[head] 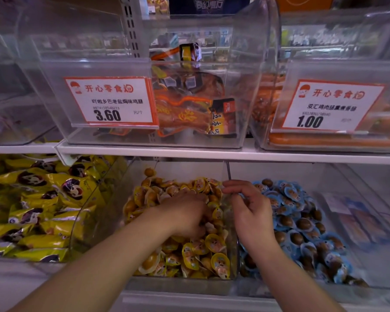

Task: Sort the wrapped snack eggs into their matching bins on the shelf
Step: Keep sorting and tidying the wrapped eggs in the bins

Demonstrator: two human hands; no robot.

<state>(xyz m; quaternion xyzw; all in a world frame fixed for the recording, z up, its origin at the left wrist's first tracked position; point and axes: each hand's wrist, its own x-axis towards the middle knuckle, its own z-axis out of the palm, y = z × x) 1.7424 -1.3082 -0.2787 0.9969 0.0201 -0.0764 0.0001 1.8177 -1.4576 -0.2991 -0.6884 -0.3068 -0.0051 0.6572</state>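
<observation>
A: Left hand (185, 212), grip?

B: Palm down, fingers curled into the heap of small yellow-wrapped snack eggs (198, 246). Fingertips buried among the wrappers; cannot tell whether any one egg is pinched.

A: Right hand (248, 208)?

B: Over the clear divider wall (229, 176) between two bins. Fingers loosely bent, thumb near forefinger. Something thin may sit at the fingertips, too blurred to tell.

A: Eggs relative to the hands?

B: Yellow ones directly beneath and around the left hand, filling the clear plastic middle bin (180, 284). Blue-wrapped brown snack eggs (302, 224) lie just right of the right hand, heaped in the adjoining clear bin (358, 244).

A: Further out?

B: Yellow snack packets with a cartoon face (38, 199) in the bin to the left. On the white shelf (212, 154) above, clear bins with orange-bordered price cards: 3.60 (109, 102) and 1.00 (331, 105).
</observation>
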